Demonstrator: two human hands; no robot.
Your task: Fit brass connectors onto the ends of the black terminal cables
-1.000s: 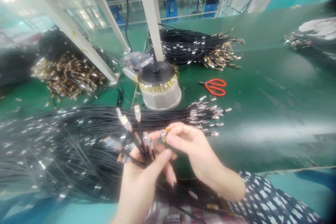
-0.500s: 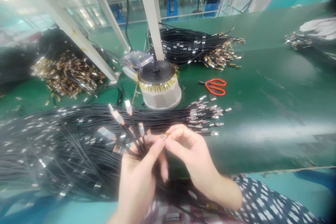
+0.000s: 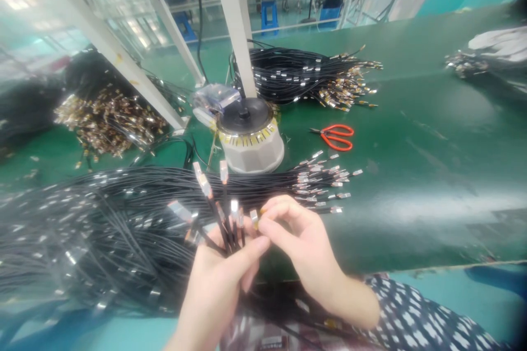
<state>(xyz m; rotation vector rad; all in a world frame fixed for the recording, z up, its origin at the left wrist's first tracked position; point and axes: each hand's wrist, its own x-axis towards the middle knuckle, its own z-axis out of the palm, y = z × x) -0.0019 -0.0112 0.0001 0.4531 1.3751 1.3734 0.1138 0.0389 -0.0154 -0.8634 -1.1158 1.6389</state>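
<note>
My left hand (image 3: 222,274) is closed around several black cables (image 3: 224,226), their silver, flat connector ends fanning upward above the thumb. My right hand (image 3: 307,244) pinches with thumb and index finger at a small silver connector (image 3: 254,215) by the left fingertips. A bit of amber colour shows at that pinch, too small to make out. Under and behind both hands lies a long bundle of black cables (image 3: 173,178), whose silver ends (image 3: 317,181) point right. The lower part of the held cables is hidden by my left hand.
A round white tape dispenser (image 3: 252,153) with a black top stands beyond the hands. Right of it lie red-handled scissors (image 3: 340,137). More cable bundles (image 3: 288,74) rest behind, and a pile with gold-coloured ends (image 3: 113,126) at left. White metal posts (image 3: 234,22) rise from the green table (image 3: 411,175).
My left hand and its fanned cables have shifted slightly right. The left thumb has moved off the small connector, which now shows more fully beside my right fingertips. The right hand has stayed nearly in place.
</note>
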